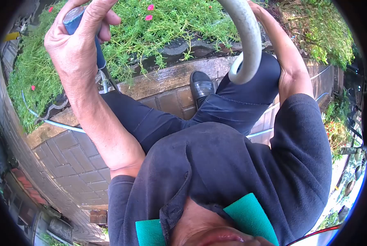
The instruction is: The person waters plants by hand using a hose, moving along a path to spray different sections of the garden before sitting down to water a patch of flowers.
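Note:
My left hand (73, 51), at the upper left, has its fingers wrapped round a blue handle (100, 55) with a worn, rounded end. Below the grip, the handle runs into a narrow grey metal shank (104, 74) beside my left knee; the far part of this tool is hidden. My right forearm (284, 49) reaches up past my right knee to the top edge, where the hand is cut off. A thick grey curved tube (249, 39) hangs close to the camera, overlapping my right knee in this view.
A bed of low green plants (150, 24) with pink flowers lies ahead, edged by a stone kerb (167, 78). Brick paving (74, 158) spreads around my sandal (202, 87). A pale blue hose (64, 125) crosses the kerb and runs behind my legs.

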A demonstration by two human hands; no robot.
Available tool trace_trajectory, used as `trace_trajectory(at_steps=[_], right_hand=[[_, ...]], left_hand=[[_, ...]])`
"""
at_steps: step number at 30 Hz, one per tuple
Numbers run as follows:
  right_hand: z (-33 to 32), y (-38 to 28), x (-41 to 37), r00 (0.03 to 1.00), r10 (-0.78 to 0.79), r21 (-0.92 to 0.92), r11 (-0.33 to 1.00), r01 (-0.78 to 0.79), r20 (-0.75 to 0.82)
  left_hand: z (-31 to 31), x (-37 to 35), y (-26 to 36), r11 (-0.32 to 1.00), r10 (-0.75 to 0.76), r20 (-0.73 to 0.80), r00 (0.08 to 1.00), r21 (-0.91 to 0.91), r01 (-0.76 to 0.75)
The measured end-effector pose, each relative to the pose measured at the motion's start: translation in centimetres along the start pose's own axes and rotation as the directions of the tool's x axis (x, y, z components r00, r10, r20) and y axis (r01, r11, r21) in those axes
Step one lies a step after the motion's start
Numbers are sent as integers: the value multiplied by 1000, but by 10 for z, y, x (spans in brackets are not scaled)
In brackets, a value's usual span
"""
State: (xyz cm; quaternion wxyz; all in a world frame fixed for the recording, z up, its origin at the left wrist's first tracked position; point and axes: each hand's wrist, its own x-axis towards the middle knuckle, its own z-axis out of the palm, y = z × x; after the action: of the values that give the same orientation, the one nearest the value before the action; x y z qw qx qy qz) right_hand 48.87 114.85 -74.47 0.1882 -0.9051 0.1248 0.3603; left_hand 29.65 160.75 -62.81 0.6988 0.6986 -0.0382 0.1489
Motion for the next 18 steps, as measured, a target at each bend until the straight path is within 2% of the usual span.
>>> trace_trajectory(at_steps=[1, 8, 12, 15, 18], right_hand=[[7, -13, -7, 999, -14, -15, 1000, 15, 48], [34, -31, -12, 998, -35, -61, 997, 38, 52], [40, -34, -11, 996, -43, -57, 997, 47, 74], [45, -34, -9, 994, -44, -54, 997, 49, 97], [51, -36, -10, 991, -51, -50, 997, 58, 127]], left_hand=[[3, 1, -2, 1000, 0, 11, 1000, -7, 0], [38, -3, -4, 997, -65, 142, 988, -27, 70], [38, -4, -9, 999, -25, 136, 990, -37, 31], [35, -3, -4, 997, -72, 93, 993, -8, 73], [53, -5, 5, 999, -15, -3, 1000, 34, 15]])
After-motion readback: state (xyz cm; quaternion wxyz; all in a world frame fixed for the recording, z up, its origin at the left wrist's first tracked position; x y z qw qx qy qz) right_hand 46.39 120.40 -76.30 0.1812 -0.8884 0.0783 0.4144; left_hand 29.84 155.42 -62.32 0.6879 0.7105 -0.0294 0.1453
